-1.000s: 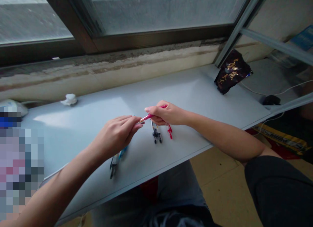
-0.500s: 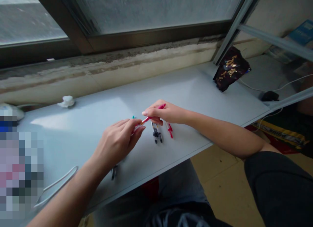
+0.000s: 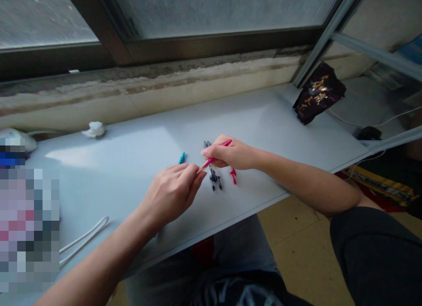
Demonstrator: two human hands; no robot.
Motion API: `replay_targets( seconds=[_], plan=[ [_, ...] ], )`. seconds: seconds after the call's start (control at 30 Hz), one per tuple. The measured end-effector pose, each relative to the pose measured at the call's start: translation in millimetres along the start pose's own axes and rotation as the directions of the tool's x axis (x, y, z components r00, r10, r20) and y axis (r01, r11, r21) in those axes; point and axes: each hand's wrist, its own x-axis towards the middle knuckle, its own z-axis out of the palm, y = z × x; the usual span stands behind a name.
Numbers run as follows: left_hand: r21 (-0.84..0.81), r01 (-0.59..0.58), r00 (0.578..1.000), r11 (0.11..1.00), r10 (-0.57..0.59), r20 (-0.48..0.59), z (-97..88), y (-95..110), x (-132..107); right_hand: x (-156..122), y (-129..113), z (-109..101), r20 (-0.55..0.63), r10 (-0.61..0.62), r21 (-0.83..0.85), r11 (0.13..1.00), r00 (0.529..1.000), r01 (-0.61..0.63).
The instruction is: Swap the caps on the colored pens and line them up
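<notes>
My right hand [image 3: 231,154] is closed round a red pen [image 3: 226,143], held just above the grey table [image 3: 132,165] with its tip toward my left hand. My left hand [image 3: 173,194] is pinched at that tip; what it pinches is too small to make out. Under my right hand lie black pens [image 3: 215,181] and another red pen [image 3: 233,176]. A teal pen end [image 3: 181,158] shows just beyond my left hand's fingers.
A crumpled white tissue [image 3: 94,129] lies at the back left. A dark snack bag [image 3: 318,97] leans at the back right beside a metal frame post [image 3: 325,33]. A white cable [image 3: 84,239] loops at the near left edge. The window sill [image 3: 165,77] runs behind.
My left hand slid forward over the pens that lay near the front edge and stayed pinched at the red pen's tip. The view shifted, and the white cable came into sight.
</notes>
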Motion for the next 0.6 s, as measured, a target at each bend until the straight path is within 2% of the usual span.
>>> replay_targets(
  seconds=[0.07, 0.13, 0.17, 0.23, 0.37, 0.43, 0.6],
  plan=[
    [-0.203, 0.031, 0.997, 0.979, -0.016, 0.078, -0.6, 7, 0, -4, -6, -7, 0.097, -0.041, -0.116, 0.992, 0.994, 0.053],
    [-0.367, 0.129, 0.979, 0.921, -0.059, 0.197, -3.6, 11, 2, -8, -13, -14, 0.198, -0.066, -0.171, 0.98, 0.978, 0.101],
    [-0.412, 0.181, 0.964, 0.893, -0.078, 0.254, -5.7, 11, 3, -9, -15, -17, 0.218, -0.078, -0.193, 0.974, 0.973, 0.121],
    [-0.448, 0.217, 0.957, 0.867, -0.098, 0.273, -10.3, 7, 4, -10, -19, -21, 0.253, -0.087, -0.238, 0.96, 0.964, 0.149],
    [-0.499, 0.315, 0.912, 0.807, -0.112, 0.394, -16.6, -6, 4, -9, -20, -24, 0.269, -0.138, -0.274, 0.938, 0.953, 0.213],
    [-0.489, 0.291, 0.926, 0.823, -0.113, 0.361, -17.0, -11, 3, -9, -20, -24, 0.231, -0.151, -0.264, 0.941, 0.961, 0.212],
    [-0.346, 0.221, 0.962, 0.912, -0.145, 0.232, -14.0, -21, 5, -6, -17, -27, 0.058, -0.047, -0.368, 0.927, 0.997, 0.065]
  ],
)
